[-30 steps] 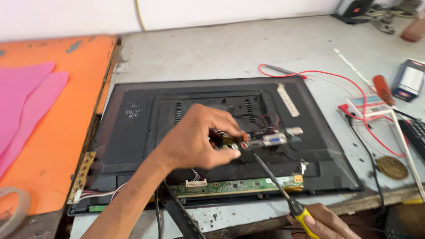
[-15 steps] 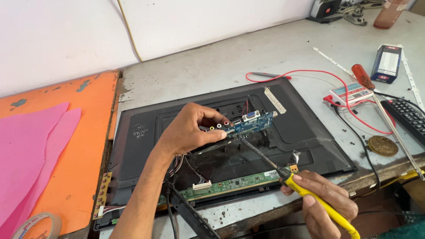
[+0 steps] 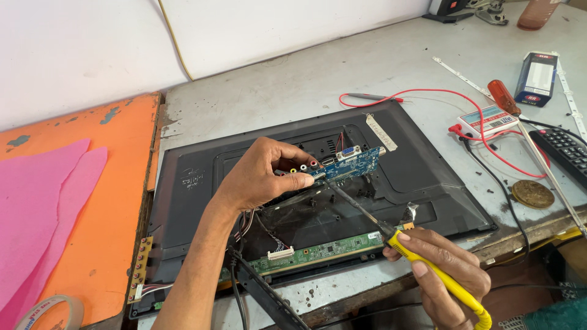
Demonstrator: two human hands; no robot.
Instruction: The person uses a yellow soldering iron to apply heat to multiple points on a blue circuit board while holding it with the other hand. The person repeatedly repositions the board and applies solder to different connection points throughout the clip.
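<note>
My left hand [image 3: 260, 174] holds a small blue circuit board [image 3: 348, 164] with coloured sockets, lifted above the black back panel of a flat screen [image 3: 189, 177]. My right hand [image 3: 443, 272] grips a yellow-handled soldering iron [image 3: 422, 263]; its dark tip reaches up to the lower edge of the blue board. A long green strip board [image 3: 324, 249] lies along the panel's near edge, with wires running from it under my left wrist.
A multimeter [image 3: 489, 120] with red leads, a red-handled screwdriver [image 3: 502, 96], a remote control [image 3: 565, 153], a round brass tin [image 3: 532, 194] and a small box [image 3: 536, 78] lie at the right. An orange board with pink sheets [image 3: 43, 201] lies left, a tape roll [image 3: 52, 311] near its corner.
My left hand lifted the blue board off the panel. My right hand with the iron came up into view, its tip staying at the board.
</note>
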